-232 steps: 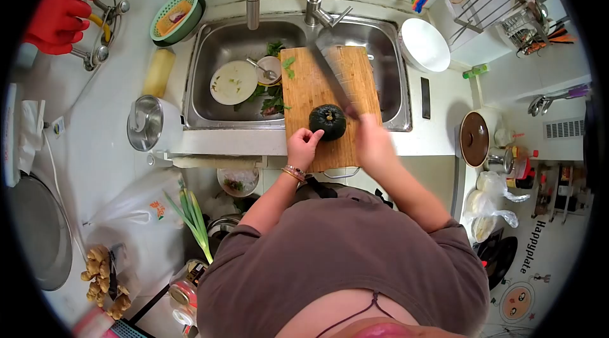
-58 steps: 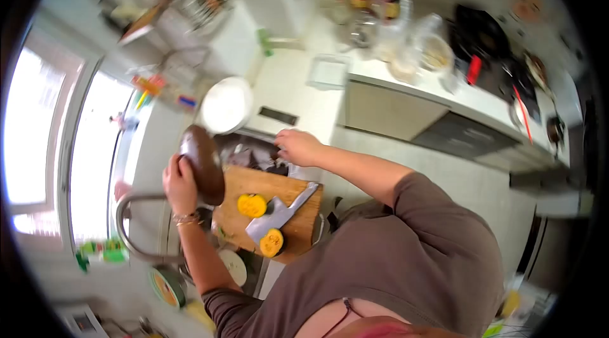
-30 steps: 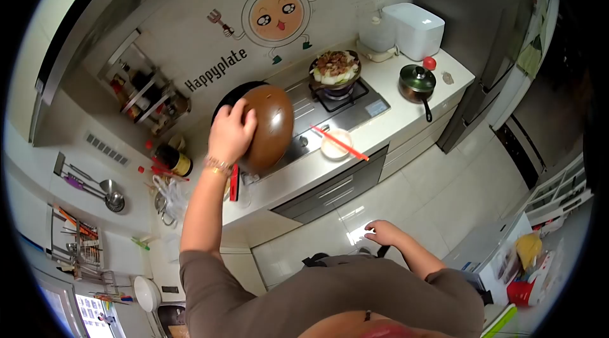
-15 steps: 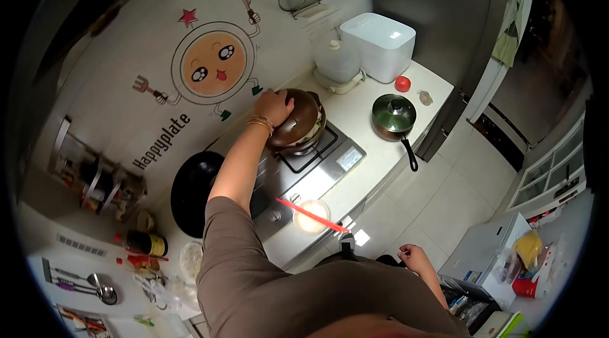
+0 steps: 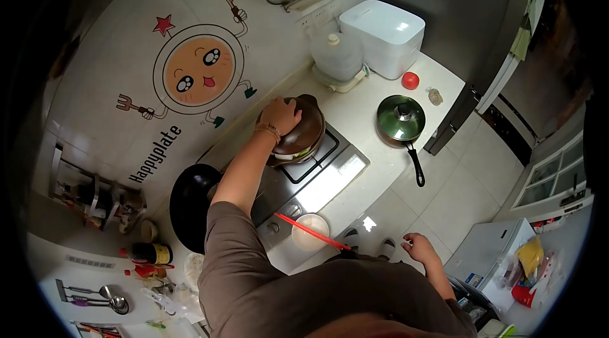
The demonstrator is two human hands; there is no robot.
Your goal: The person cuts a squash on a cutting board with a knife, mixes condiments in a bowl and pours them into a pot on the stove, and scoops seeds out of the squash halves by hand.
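Note:
My left hand (image 5: 281, 116) is closed on the knob of a brown pot lid (image 5: 306, 123), its fingers hiding the knob. Beneath the lid is a pot (image 5: 290, 159) on the stove (image 5: 330, 176). The lid is slightly off at the near side, where white and green food (image 5: 301, 154) shows. Low at my right side, my right hand (image 5: 419, 248) is held over the floor with its fingers curled together. A small pale spot shows at its fingertips, too small to identify.
A black wok (image 5: 193, 208) stands left of the pot. A white bowl (image 5: 310, 232) with red chopsticks (image 5: 311, 231) across it sits at the counter's front edge. Further right are a green-lidded saucepan (image 5: 400, 121), a red tomato (image 5: 410, 80), a water jug (image 5: 336, 57) and a white bin (image 5: 384, 36).
The squash and cutting board are out of view. My left hand has carried the brown lid from the sink to the stove and lowered it over the pot of food. My right hand has left the sink.

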